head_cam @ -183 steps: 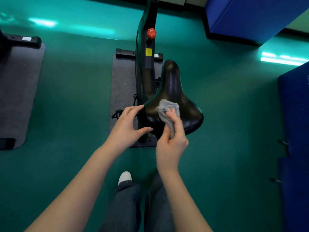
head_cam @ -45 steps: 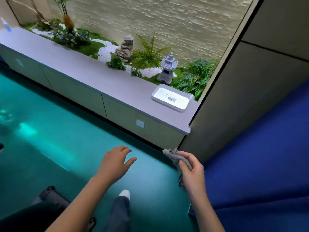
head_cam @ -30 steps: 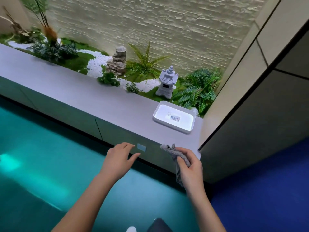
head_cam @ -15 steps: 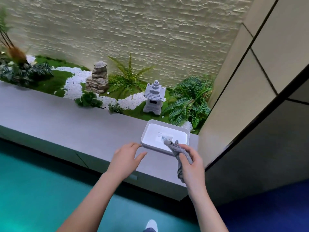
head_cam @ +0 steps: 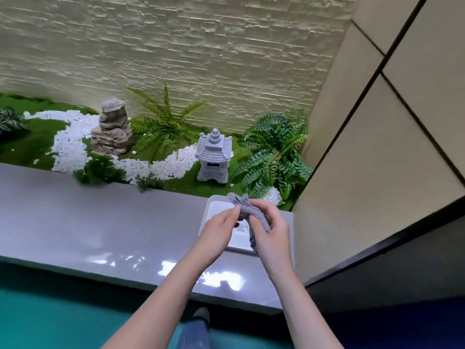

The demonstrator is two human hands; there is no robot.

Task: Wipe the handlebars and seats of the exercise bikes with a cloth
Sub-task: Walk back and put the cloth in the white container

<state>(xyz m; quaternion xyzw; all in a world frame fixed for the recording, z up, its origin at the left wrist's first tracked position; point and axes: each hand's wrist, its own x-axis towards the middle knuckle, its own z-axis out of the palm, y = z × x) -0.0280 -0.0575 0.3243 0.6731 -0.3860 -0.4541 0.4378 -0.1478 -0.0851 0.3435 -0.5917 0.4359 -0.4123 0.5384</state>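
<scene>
Teal floor (head_cam: 50,318) nearest, one shoe (head_cam: 201,314) on it; next a glossy grey counter (head_cam: 75,235); both hands over a white tray (head_cam: 214,206) at its right end, beside the beige panelled wall (head_cam: 390,147); right hand (head_cam: 273,233) curled round the grey cloth (head_cam: 247,210), left hand (head_cam: 217,231) pinching its upper part; cloth bunched above the tray; beyond, moss, white pebbles (head_cam: 70,139), rock (head_cam: 112,127), stone lantern (head_cam: 214,154), ferns (head_cam: 274,152); pale brick wall (head_cam: 176,46) behind.

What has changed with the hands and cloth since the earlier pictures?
The person moved from the bike seat to the grey ledge. The left hand, free before, now pinches the cloth above the white tray. The right hand kept holding the cloth.
</scene>
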